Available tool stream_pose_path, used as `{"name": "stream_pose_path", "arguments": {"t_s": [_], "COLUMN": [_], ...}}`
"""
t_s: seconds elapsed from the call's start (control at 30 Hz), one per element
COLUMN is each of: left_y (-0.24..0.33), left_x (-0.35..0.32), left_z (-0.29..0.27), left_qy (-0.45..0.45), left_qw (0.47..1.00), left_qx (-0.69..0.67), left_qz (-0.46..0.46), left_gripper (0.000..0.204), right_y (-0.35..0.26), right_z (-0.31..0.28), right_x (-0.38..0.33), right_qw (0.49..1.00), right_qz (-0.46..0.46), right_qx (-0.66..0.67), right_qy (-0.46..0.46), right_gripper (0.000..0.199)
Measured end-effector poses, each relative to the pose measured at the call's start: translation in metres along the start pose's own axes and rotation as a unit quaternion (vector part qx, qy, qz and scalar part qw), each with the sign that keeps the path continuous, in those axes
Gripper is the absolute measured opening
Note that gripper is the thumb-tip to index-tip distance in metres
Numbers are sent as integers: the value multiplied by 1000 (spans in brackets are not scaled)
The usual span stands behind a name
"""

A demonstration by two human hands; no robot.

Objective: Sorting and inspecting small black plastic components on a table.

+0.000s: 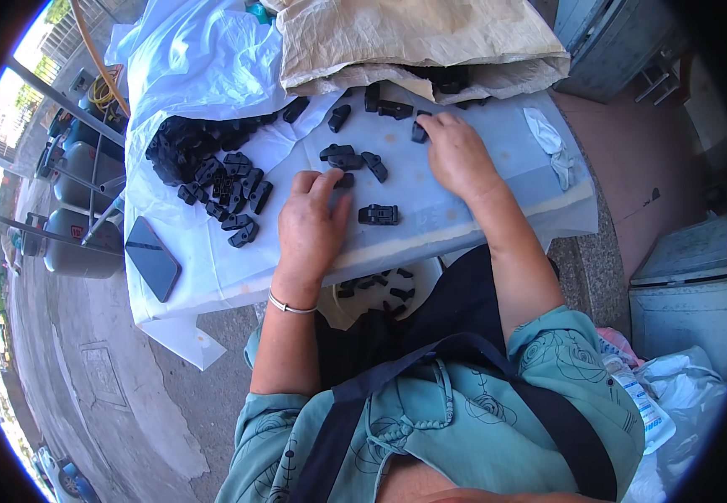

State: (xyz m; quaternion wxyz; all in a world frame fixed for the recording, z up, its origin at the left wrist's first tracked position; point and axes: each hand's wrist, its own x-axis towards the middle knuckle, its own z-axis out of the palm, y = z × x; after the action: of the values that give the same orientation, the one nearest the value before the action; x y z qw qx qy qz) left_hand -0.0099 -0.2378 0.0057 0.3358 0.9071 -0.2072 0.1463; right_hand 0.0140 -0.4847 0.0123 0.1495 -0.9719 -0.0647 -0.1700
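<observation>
My left hand (306,225) is bent over the table, its forefinger and thumb closed around a small black plastic part (345,179). Farther right, my right hand (457,155) pinches another black plastic part (420,131) between thumb and fingertips. Just beyond the left hand lies a small cluster of these parts (345,162). A single blocky black piece (378,215) with openings in its top rests between my hands, nearer the table's front edge. More black pieces (394,110) lie by the paper sack's mouth.
A white plastic bag (192,71) spills a heap of black parts (204,155) at the left. Behind stands a tan paper sack (414,38). A phone (153,258) lies at the left edge, a white glove (550,144) at the right. Below the table, a container (348,312) holds several parts.
</observation>
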Motion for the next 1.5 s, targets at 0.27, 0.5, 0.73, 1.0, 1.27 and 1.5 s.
{"name": "stream_pose_path", "arguments": {"t_s": [0.27, 0.5, 0.73, 1.0, 1.27, 1.5], "left_y": [-5, 4, 1, -1, -8, 4], "left_x": [1, -6, -6, -6, 1, 13], "left_z": [-4, -5, -5, -2, -20, -10], "left_qy": [19, -71, -86, -81, -136, -51], "left_qw": [999, 991, 981, 987, 974, 988], "left_qx": [-9, -94, -173, -140, -177, -123], "left_qz": [42, 59, -17, -9, 30, 83], "left_gripper": [32, 41, 64, 73, 46, 31], "right_y": [-6, -13, -38, -57, -65, -19], "right_z": [-6, -9, -17, 2, -4, 2], "right_x": [-12, -20, -27, -42, -60, -5], "right_qw": [989, 981, 947, 949, 966, 974], "right_qz": [-140, -187, -133, -248, -242, -101], "right_qx": [13, 30, 262, 193, 94, 177], "right_qy": [40, 43, -127, -14, -7, 99], "right_gripper": [34, 41, 35, 36, 41, 36]}}
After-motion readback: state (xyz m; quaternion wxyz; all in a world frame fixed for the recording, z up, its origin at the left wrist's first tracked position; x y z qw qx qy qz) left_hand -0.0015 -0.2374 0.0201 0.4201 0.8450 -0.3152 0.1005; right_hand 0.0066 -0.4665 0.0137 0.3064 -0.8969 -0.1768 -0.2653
